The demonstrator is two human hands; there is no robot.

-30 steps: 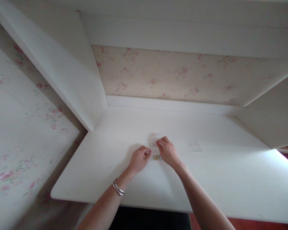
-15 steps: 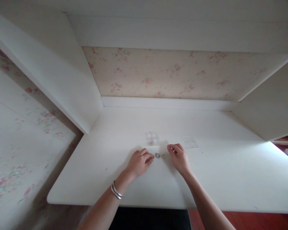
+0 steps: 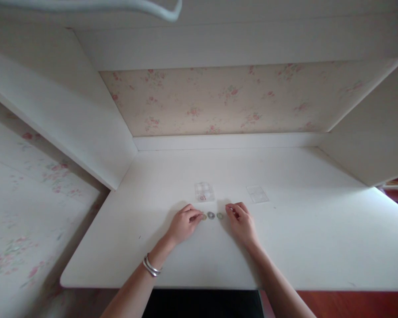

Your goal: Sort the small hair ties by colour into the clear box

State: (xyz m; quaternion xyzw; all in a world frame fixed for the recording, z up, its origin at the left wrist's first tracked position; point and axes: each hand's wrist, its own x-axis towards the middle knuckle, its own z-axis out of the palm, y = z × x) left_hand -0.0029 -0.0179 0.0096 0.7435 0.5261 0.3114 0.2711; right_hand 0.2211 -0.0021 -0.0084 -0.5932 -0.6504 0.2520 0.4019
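Currently both hands rest low on the white desk (image 3: 295,247), close to its near edge. Left hand (image 3: 182,224) has fingers curled, fingertips touching the leftmost of three small round pieces (image 3: 204,217); whether it pinches that piece or only touches it, I cannot tell. Right hand (image 3: 241,222) is loosely curled, fingertips down on the desk just right of the rightmost piece (image 3: 220,216), not touching it as far as I can see, nothing visibly held. Middle piece (image 3: 211,215) sits between the other two, the three in a short row, near each other but apart.

Just behind the row: a small clear plastic box (image 3: 204,192), a pink speck visible inside. To the right of it, well apart, a flat clear lid (image 3: 258,194) lies on the desk, behind the right hand.

Left wrist carries silver bangles (image 3: 150,266).

Edges: the near desk edge runs just below the forearms; the left corner is rounded. Side panel (image 3: 86,119) closes the desk on the left, another panel (image 3: 371,150) on the right, a low white ledge (image 3: 225,141) and floral back wall (image 3: 219,97) at the rear. Open desk surface lies on both sides of the hands and between the box and the ledge; the right side is the widest stretch.
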